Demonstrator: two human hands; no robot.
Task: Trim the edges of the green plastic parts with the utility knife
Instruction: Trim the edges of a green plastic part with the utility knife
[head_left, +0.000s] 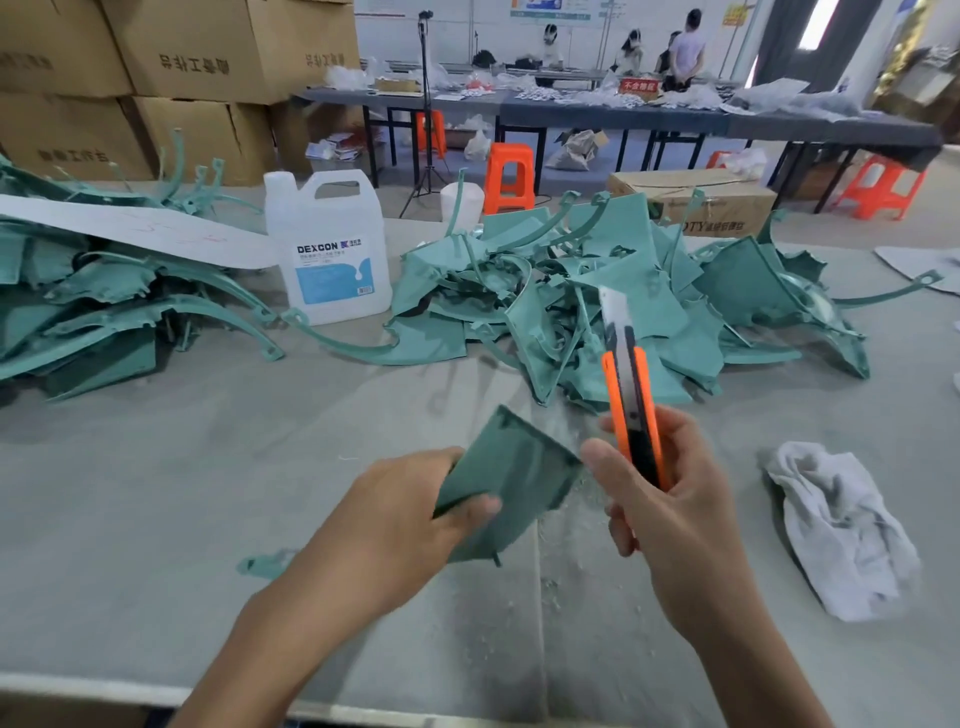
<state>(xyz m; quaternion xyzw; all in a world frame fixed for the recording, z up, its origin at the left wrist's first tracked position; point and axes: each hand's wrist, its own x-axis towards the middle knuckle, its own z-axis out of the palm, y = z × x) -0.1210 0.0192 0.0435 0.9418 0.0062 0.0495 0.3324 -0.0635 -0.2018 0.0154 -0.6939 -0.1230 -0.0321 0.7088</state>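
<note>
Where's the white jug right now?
Head view, left of centre: the white jug stands upright on the table between the left pile of green parts and the right pile.

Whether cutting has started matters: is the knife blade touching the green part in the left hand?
Apart. Head view: the utility knife's blade points up above the right hand, clear of the green part.

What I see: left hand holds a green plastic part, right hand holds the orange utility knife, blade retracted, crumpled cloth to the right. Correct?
Not quite. The head view shows the blade extended far out of the orange utility knife, not retracted. The rest stands: left hand holds the green plastic part, right hand holds the knife, crumpled cloth to the right.
</note>
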